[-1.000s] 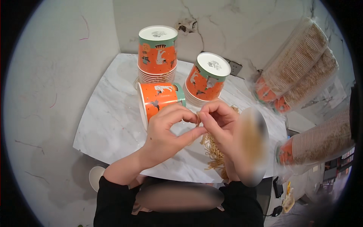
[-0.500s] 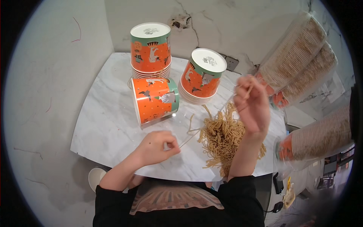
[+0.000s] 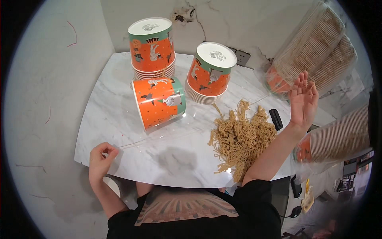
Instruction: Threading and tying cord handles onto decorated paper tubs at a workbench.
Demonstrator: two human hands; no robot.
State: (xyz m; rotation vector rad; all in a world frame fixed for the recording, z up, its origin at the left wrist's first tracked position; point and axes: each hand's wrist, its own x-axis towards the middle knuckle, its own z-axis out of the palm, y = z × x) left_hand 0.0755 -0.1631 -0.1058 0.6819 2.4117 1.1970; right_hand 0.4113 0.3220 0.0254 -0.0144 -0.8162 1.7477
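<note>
My left hand (image 3: 102,161), at the table's left front edge, is closed with thumb and forefinger pinched on a thin pale string (image 3: 133,143). The string stretches to the right across the table toward my right hand (image 3: 303,103). That hand is raised past the table's right side, palm toward me, fingers loosely curled; the string's end seems to be between its fingers. Below the string lies a tangled heap of tan cords (image 3: 242,139), beside my right forearm. An orange and green paper bucket (image 3: 159,102) lies on its side nearer the left hand.
Two stacks of upside-down buckets, a left one (image 3: 152,51) and a right one (image 3: 209,75), stand at the back of the marble-patterned table (image 3: 167,155). A small black object (image 3: 275,119) lies right of the cords. Long plastic-wrapped bucket stacks (image 3: 314,51) are at the right.
My hands have moved apart, the left to the left and the right up and right, drawing the string out between them. The black object beside the cords has come into view.
</note>
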